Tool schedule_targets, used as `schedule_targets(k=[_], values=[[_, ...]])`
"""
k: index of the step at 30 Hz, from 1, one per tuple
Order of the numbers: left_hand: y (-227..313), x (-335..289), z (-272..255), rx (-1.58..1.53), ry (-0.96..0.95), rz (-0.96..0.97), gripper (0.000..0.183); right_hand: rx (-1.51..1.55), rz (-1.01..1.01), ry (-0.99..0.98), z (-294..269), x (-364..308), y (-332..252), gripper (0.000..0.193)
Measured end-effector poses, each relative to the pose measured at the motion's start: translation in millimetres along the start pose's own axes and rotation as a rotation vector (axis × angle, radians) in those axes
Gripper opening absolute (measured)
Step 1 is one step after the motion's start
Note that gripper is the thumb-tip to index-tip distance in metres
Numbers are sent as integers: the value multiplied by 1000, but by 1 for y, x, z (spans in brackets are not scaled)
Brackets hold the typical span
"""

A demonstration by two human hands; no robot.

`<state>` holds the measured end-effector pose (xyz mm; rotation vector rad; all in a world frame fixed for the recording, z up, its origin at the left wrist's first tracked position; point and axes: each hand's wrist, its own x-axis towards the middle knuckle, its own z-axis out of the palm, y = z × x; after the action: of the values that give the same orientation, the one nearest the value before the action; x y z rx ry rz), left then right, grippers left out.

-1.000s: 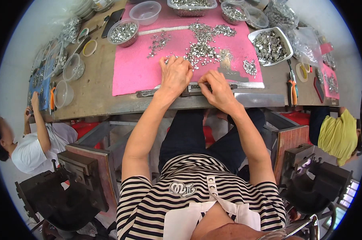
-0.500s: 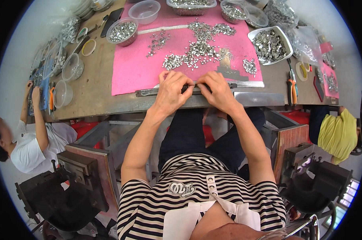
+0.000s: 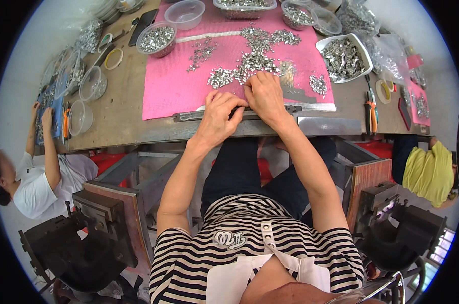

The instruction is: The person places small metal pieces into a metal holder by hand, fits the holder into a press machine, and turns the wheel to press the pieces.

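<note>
At the front edge of the table my left hand (image 3: 220,112) is closed, thumb and fingertips drawn together over a long dark metal rail (image 3: 189,116). What it grips, if anything, is too small and covered to make out. My right hand (image 3: 266,96) lies farther forward, over the pink mat (image 3: 174,96), at the near edge of a heap of small silver metal pieces (image 3: 259,62). Its fingers are bent down and pressed together, and their tips are hidden. Smaller clusters of the same silver pieces lie to either side of the heap.
A white tray (image 3: 367,60) of metal pieces stands right, beside orange-handled pliers (image 3: 371,114). A filled round tub (image 3: 157,40) and an empty tub (image 3: 185,15) stand left. A flat metal plate (image 3: 328,125) lies along the edge. People sit at both sides.
My right hand has left the rail beside my left hand and moved forward to the heap of silver pieces. My left hand has stayed at the rail.
</note>
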<state>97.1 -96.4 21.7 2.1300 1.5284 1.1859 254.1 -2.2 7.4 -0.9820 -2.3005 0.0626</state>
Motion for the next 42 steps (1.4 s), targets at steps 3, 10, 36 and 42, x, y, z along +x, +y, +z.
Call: schedule_targets(k=[3,10,36,42], values=[[1,-1,5,5,39,-6,12,17,-10,-20,0,2,3,8],[9,0,23,65,147,-5,17,163,-39,-39,-27,-5,13,11],[-1,14,14,187,235,-59,17,211,-241,-63,-51,-29,10,15],[-14,32,12,316,-35,-69,31,100,-65,-7,-18,-3,15,12]])
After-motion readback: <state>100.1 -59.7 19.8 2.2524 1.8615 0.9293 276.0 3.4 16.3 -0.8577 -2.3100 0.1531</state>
